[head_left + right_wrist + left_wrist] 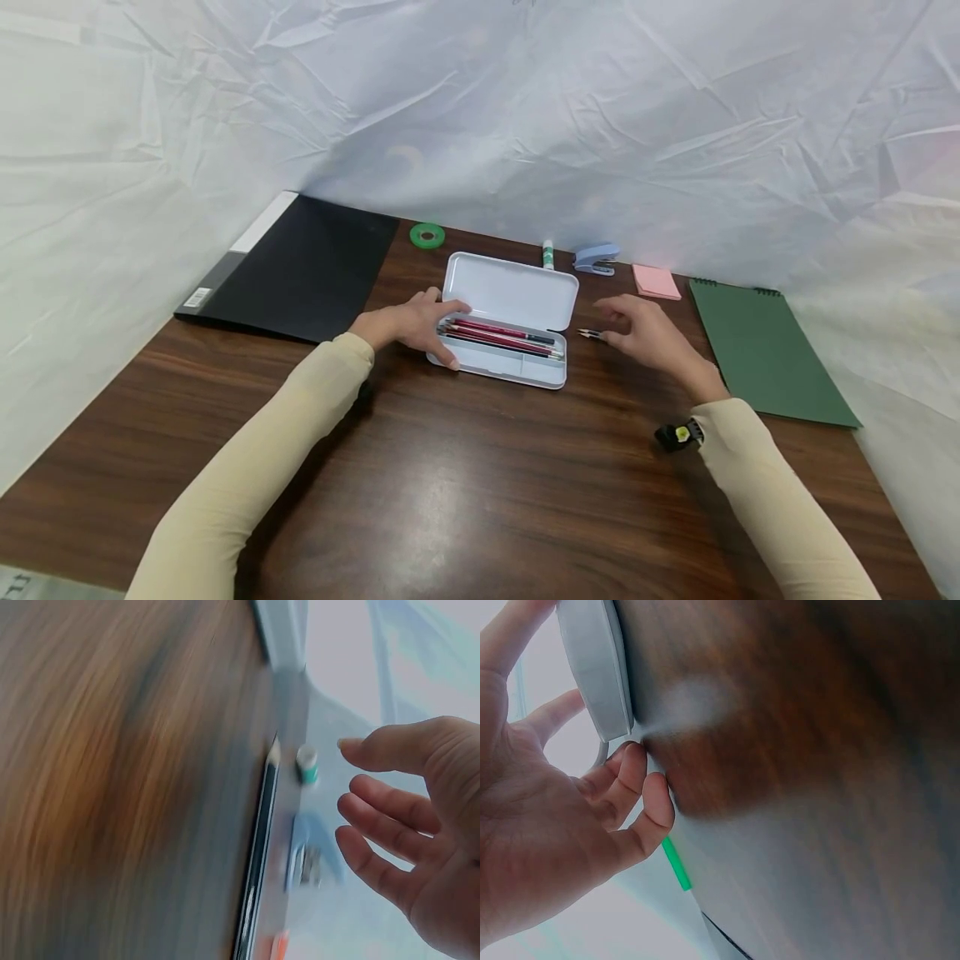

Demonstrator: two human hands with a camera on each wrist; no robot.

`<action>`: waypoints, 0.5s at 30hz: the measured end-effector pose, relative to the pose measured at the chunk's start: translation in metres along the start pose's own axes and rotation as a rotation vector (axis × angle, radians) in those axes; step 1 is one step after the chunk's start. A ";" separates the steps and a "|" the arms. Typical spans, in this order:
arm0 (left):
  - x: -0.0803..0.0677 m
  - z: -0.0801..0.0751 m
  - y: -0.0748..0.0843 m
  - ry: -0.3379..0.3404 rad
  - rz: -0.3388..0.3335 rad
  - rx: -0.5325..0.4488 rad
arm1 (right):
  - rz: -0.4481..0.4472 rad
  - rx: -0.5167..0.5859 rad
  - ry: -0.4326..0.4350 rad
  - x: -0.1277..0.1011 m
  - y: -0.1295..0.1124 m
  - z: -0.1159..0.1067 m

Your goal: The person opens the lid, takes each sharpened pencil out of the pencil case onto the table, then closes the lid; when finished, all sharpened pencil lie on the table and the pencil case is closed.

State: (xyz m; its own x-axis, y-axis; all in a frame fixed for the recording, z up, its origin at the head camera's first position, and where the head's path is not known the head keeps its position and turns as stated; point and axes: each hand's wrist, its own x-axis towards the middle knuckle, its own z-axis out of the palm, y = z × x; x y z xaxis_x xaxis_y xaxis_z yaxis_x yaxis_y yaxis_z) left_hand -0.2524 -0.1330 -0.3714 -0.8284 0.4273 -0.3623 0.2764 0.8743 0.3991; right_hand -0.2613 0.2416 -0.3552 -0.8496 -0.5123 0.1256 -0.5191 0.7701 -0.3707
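A white metal pencil case (pixel 480 360) lies with its lid (pixel 517 292) raised, several red and dark pencils (pixel 501 335) inside. My left hand (pixel 420 321) holds the case's left end, thumb at the front edge and index finger near the hinge; in the left wrist view, other fingers (pixel 657 799) bend beside the case (pixel 596 667). To the right of the case, my right hand (pixel 641 329) hovers over a dark pencil (pixel 257 855) on the table. In the right wrist view, a gap shows between that pencil and the loosely bent fingers (pixel 379 862).
Along the back are green tape (pixel 427 236), a glue stick (pixel 548 255), a blue stapler (pixel 596 258) and pink sticky notes (pixel 656 282). A black folder (pixel 307 267) lies left, a green spiral pad (pixel 772 350) right. White sheeting (pixel 480 125) hangs around the wooden table (pixel 480 483).
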 end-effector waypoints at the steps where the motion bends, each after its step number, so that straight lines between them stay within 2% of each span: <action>1: 0.000 0.000 0.000 0.000 0.000 0.001 | -0.001 0.016 -0.005 0.003 -0.006 0.002; 7: 0.001 0.000 -0.001 0.007 -0.004 0.000 | -0.080 0.083 -0.025 0.021 -0.038 0.013; 11: 0.001 0.002 0.000 0.007 -0.017 -0.005 | -0.139 0.092 -0.063 0.030 -0.056 0.024; 15: 0.001 0.002 0.000 0.004 -0.013 -0.006 | -0.160 0.117 -0.115 0.037 -0.070 0.035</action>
State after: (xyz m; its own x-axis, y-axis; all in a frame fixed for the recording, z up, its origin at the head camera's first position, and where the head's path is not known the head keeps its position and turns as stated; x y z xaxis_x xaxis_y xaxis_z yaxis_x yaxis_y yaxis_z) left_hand -0.2520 -0.1319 -0.3737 -0.8340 0.4147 -0.3639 0.2625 0.8784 0.3994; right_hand -0.2530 0.1556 -0.3565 -0.7373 -0.6698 0.0879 -0.6265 0.6292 -0.4599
